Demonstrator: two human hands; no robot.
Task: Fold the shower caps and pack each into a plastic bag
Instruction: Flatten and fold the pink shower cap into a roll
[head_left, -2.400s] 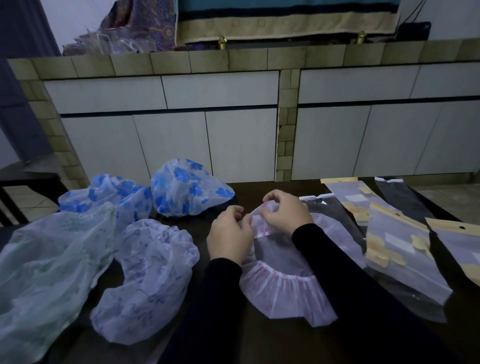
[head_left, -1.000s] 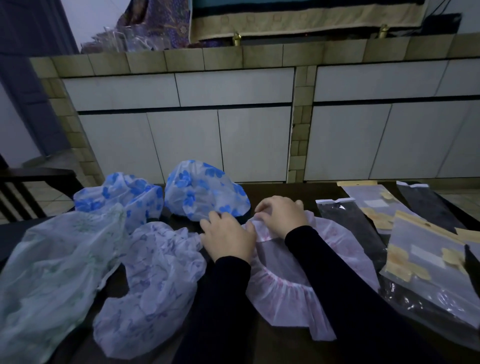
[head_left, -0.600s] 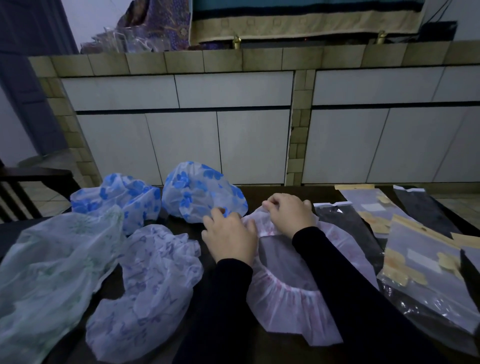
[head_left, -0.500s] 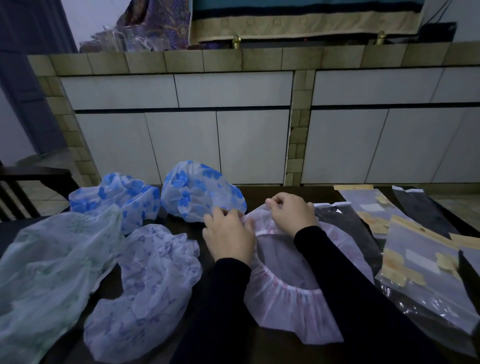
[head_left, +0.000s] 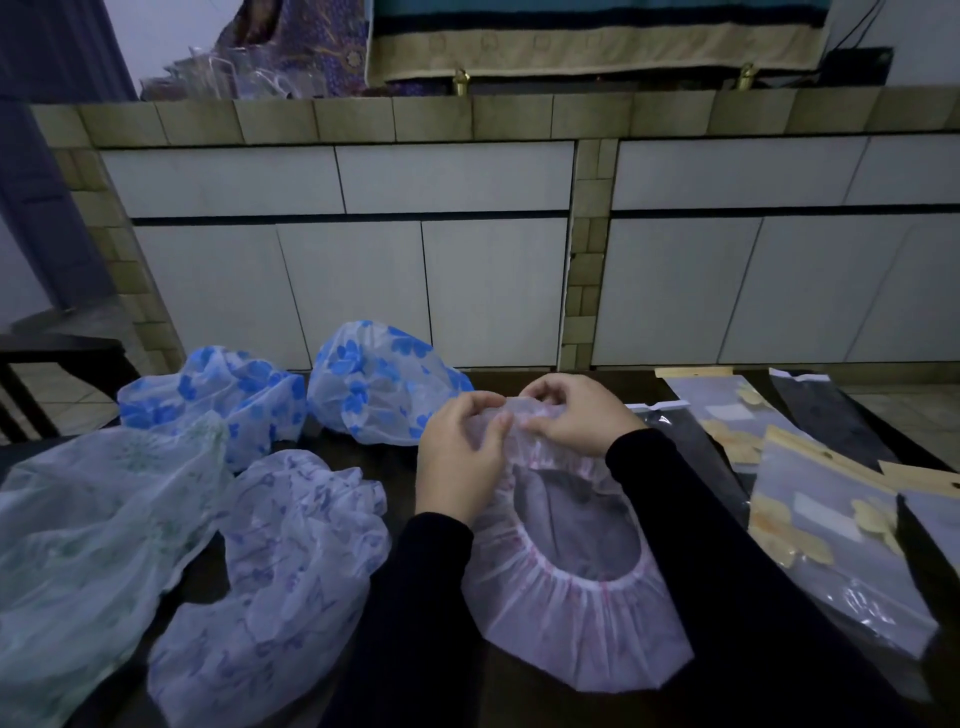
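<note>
Folding is the step now, and it has only just begun. Going from big to small: the dark bench (head_left: 400, 478) holds it all. At about 8 o'clock lies the big green cap (head_left: 88, 545). Just beside it, near 7 o'clock, is the purple cap (head_left: 280, 561). Two blue caps (head_left: 379, 384) sit at about 10 and 11 o'clock. The bags (head_left: 831, 535) lie in a fan at 3 o'clock, some with tan card tops. None of them looks filled, so packing is not yet started.

The pink cap (head_left: 576, 618) is the one being worked on. It lies open side up on the bench, right in front of the person, at about 5 o'clock. Its stretchy ring makes a round hole in the middle.

Both hands are at the far rim of this cap, near 12 o'clock of the ring. The left hand (head_left: 460, 457) has its fingers and thumb curled, pinching the frilly edge. The right hand (head_left: 576, 415) pinches the same edge just beside it, with its fingers (head_left: 540, 387) bent over the top. The two hands almost touch. The bit of rim they hold is lifted a little; the rest of the cap rests flat.

Next, I think, the far rim should come toward the near rim, so the cap becomes a half circle. That needs a soft pull, as the thin plastic slips and puffs up. Then more folds, until it is slim enough for a bag.
</note>
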